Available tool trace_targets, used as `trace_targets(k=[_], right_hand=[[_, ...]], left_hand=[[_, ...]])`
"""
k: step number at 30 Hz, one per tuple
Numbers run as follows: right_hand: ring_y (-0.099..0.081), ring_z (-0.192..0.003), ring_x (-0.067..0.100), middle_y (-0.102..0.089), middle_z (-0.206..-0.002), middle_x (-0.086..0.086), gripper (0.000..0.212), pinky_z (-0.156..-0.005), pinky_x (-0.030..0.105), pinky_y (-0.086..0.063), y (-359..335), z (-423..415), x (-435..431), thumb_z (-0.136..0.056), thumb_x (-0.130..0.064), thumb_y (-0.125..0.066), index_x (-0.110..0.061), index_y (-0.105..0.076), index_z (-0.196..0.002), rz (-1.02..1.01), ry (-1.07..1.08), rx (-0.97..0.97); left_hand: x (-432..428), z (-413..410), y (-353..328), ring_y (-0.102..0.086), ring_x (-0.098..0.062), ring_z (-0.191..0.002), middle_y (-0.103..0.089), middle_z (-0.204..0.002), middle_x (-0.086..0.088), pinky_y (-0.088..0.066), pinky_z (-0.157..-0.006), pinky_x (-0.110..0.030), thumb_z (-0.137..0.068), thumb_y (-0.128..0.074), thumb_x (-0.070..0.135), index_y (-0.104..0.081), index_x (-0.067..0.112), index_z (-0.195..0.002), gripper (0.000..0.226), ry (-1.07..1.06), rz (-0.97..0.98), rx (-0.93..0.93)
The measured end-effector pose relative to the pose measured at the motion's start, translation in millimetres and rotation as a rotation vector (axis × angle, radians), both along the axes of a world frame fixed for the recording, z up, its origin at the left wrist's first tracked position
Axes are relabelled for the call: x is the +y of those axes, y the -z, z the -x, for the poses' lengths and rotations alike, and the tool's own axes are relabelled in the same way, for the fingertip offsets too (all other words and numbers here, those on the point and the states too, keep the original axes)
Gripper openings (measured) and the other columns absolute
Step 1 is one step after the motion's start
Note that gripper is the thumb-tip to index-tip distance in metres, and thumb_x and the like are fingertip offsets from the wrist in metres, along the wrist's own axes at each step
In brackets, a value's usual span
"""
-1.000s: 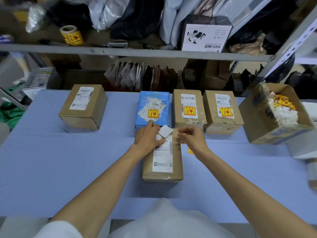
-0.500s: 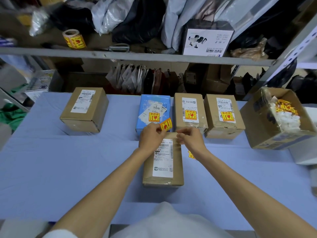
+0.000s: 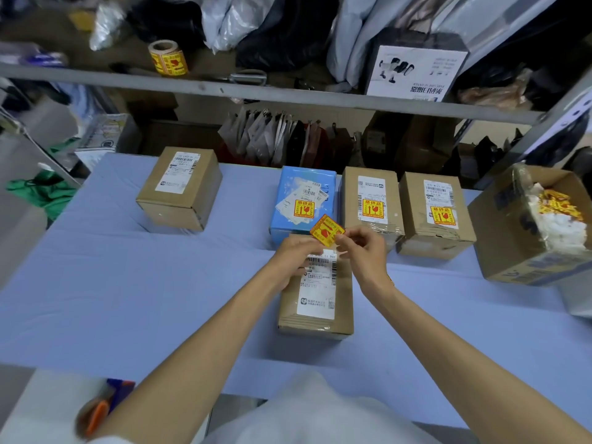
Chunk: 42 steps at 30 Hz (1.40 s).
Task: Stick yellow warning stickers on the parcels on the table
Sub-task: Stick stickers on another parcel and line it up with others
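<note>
A yellow warning sticker (image 3: 326,230) is pinched between my left hand (image 3: 296,261) and my right hand (image 3: 363,251), printed face up, above the far end of a brown parcel (image 3: 315,312) with a white shipping label. Behind it stand a blue parcel (image 3: 304,200) and two brown parcels (image 3: 370,200) (image 3: 437,216), each with a yellow sticker on top. A further brown parcel (image 3: 182,187) at the far left carries only a shipping label.
An open cardboard box (image 3: 525,232) at the right holds loose yellow stickers and white backing scraps. A sticker roll (image 3: 168,57) and scissors (image 3: 246,76) lie on the shelf behind the blue-covered table (image 3: 112,283). An orange object (image 3: 102,408) lies bottom left.
The piece in my left hand turned from its white side to its yellow printed face. My right hand has come in and now grips it too. The camera has tilted slightly.
</note>
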State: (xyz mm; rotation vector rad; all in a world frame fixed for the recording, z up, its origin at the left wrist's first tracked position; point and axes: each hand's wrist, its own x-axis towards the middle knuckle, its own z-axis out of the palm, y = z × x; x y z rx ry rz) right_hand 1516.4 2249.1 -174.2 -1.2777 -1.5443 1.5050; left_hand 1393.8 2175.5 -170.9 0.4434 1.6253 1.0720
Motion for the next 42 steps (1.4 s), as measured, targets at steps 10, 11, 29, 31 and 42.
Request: trace_targets(k=[10,11,29,31,42], right_hand=[[-0.07,-0.076,0.026,-0.067,-0.09,0.02,0.018,-0.067,0.043,-0.059,-9.9,-13.3,-5.6,-0.08,0.005,-0.068,-0.004,-0.053,-0.086,0.025,-0.459,-0.207],[-0.069,-0.076,0.027,-0.066,-0.086,0.02,0.02,-0.07,0.044,-0.058,-11.1,-13.7,-6.4,-0.078,0.006,-0.07,-0.005,-0.055,-0.086,-0.009,-0.505,-0.233],[-0.066,-0.083,0.014,-0.057,-0.112,0.003,0.036,-0.066,0.028,-0.059,4.4,-15.6,-37.1,-0.081,-0.004,-0.071,-0.016,-0.054,-0.109,0.082,-0.104,-0.184],[-0.069,-0.08,0.02,-0.064,-0.1,0.013,0.027,-0.059,0.024,-0.058,3.9,-18.6,-34.9,-0.083,0.001,-0.068,-0.005,-0.058,-0.107,0.179,-0.116,-0.158],[-0.073,-0.074,0.023,-0.073,-0.085,0.015,0.039,-0.065,0.032,-0.061,16.4,-27.2,-37.3,-0.07,0.006,-0.078,0.0,-0.055,-0.102,0.28,-0.12,-0.211]], left_hand=[[-15.0,13.9,-9.5,-0.06,-0.001,-0.093,-0.067,-0.093,0.01,-0.045,-0.077,-0.015,-0.083,-0.071,0.023,-0.069,0.026,-0.099,0.016,0.116,-0.226,0.498],[-15.4,13.5,-11.5,-0.061,-0.002,-0.092,-0.068,-0.09,0.01,-0.047,-0.078,-0.018,-0.082,-0.072,0.024,-0.07,0.025,-0.096,0.014,0.185,-0.205,0.535],[-41.0,-8.3,7.2,-0.064,-0.014,-0.089,-0.07,-0.091,0.001,-0.047,-0.07,-0.022,-0.081,-0.073,0.021,-0.068,0.024,-0.08,0.006,-0.107,-0.041,0.218],[-44.1,-9.1,5.7,-0.064,-0.014,-0.089,-0.069,-0.091,0.001,-0.045,-0.067,-0.022,-0.082,-0.073,0.021,-0.068,0.022,-0.083,0.005,-0.113,-0.027,0.189],[-59.7,-10.9,15.8,-0.064,-0.008,-0.085,-0.069,-0.091,0.003,-0.048,-0.067,-0.015,-0.078,-0.077,0.017,-0.072,0.016,-0.089,0.013,-0.031,0.06,0.387]])
